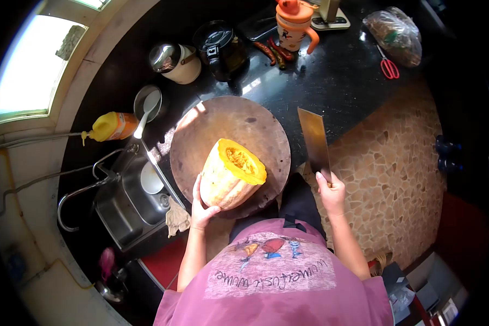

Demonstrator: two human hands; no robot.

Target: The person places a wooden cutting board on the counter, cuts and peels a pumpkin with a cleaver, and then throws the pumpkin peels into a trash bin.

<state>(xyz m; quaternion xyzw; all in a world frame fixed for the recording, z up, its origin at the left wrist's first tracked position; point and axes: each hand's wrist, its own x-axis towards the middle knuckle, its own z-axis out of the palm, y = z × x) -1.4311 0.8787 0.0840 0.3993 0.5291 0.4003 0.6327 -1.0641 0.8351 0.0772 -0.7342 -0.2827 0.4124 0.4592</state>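
A large cut pumpkin (226, 185) rests on a round wooden chopping board (201, 130), its orange open face with stringy flesh and seeds turned up and to the right. Around the pumpkin's lower left side, my left hand (202, 209) holds it, thumb and fingers against the rind. My right hand (331, 193) is closed on the handle of a wide cleaver (315, 138). The blade points away from me, to the right of the board and apart from the pumpkin. Most of the handle is hidden in my fingers.
A metal sink (126, 201) with a faucet lies left. Behind the board stand a pot with a white spoon (148, 108), a white container (183, 68), a glass pot (223, 49), peppers (265, 53) and an orange-lidded cup (293, 30). Red scissors (389, 68) lie far right.
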